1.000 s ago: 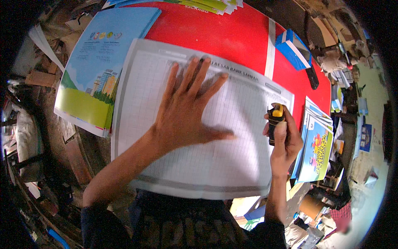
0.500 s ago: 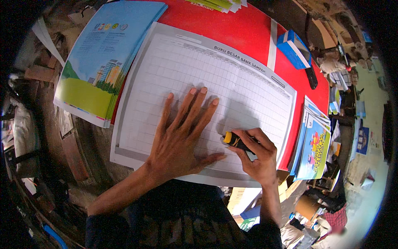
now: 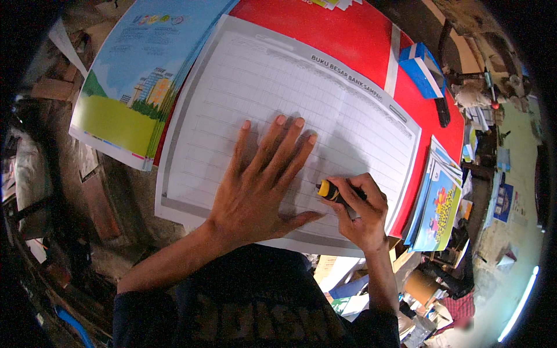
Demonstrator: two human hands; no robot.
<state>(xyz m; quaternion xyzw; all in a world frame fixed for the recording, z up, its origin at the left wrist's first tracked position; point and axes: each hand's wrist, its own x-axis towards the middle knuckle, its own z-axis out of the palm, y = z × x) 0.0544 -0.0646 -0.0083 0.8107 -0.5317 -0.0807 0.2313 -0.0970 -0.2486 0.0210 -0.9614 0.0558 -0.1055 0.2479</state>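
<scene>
My left hand lies flat with fingers spread on a large white sheet printed with a grid and a grey border. To the right of it, my right hand is closed round a short black-and-yellow tool. The tool's yellow end and small dark tip point left, toward the left hand, low over the sheet. Most of its black body is hidden in my fingers, so its exact kind cannot be made out. I cannot tell whether its tip touches the sheet.
Beneath the sheet is a red surface. A stack of blue-green booklets lies at the left, another stack of colourful booklets at the right. A blue-and-white box stands at the far right, with a black strap-like object beside it.
The view has shifted slightly, moving the sheet and both hands a little in the picture. My left hand still lies flat and my right hand keeps its hold on the tool.
</scene>
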